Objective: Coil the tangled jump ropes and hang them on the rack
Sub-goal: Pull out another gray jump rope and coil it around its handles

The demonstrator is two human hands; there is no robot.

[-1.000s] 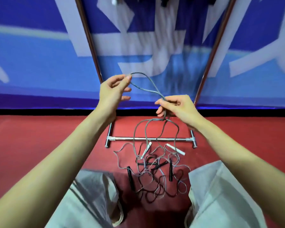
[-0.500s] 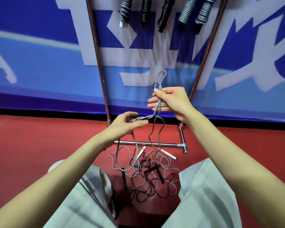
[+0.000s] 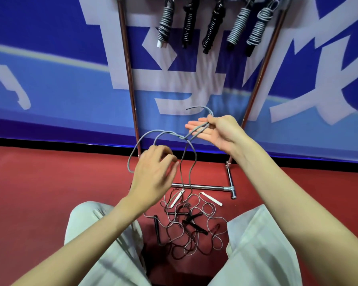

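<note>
While pinched by right hand [image 3: 219,132], grey rope [image 3: 170,134] above left hand [image 3: 155,174].

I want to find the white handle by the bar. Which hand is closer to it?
Left. The left hand hovers just above and left of the white handle; the right hand is higher up, holding the grey rope.

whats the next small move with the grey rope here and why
Probably bring the left hand up to catch the loose grey rope loop arching beside it and lay it into the right hand. The right hand pinches the rope under its thumb, while the rest trails into the tangle on the floor.
</note>
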